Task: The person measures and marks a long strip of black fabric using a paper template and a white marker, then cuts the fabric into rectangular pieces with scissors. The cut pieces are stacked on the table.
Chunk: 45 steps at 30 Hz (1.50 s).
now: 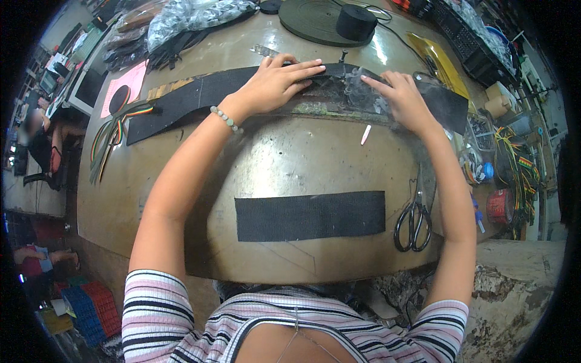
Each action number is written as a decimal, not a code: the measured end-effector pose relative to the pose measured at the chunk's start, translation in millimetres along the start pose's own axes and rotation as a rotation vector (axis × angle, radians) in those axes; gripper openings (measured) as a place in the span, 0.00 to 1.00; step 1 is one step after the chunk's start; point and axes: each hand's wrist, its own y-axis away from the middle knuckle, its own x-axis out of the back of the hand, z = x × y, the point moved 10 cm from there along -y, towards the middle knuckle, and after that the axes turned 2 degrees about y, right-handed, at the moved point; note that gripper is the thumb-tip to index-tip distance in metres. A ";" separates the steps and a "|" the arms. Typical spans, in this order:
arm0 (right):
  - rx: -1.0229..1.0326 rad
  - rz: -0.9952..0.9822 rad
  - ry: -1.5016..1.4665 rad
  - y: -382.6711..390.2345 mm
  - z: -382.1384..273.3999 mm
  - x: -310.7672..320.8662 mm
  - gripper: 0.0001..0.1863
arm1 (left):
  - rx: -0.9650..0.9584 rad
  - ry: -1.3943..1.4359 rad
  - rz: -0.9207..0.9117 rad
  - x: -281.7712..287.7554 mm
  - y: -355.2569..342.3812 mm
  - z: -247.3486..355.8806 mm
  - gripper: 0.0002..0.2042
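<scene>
Black fabric strip [200, 97] lies across the far side of our bench [302, 163]; our left hand [275, 81] and right hand [402, 100] press flat on it, fingers spread, grasping nothing.

Table [181, 199]: dull worn metal sheet, scuffed. Black strip [310, 216] near its front edge: matt woven cloth. Scissors [414, 221] at right edge: steel blades, glossy black handles.
</scene>
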 end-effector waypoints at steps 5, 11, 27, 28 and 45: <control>0.004 0.014 0.051 7.1 -6.5 0.0 0.35 | -0.001 0.013 -0.015 0.6 6.0 4.0 0.24; -0.017 0.027 0.055 18.1 -15.0 -1.9 0.36 | -0.002 0.041 0.005 1.7 15.4 11.4 0.23; 0.005 0.032 0.143 32.0 -29.5 1.3 0.38 | -0.008 0.156 0.098 0.8 24.7 10.2 0.21; 0.002 0.036 0.151 32.5 -29.7 1.9 0.38 | -0.023 0.160 0.108 1.6 24.6 10.9 0.21; -0.037 -0.028 0.244 8.3 -11.6 -1.1 0.39 | 0.115 0.143 0.075 -5.2 10.4 -8.7 0.21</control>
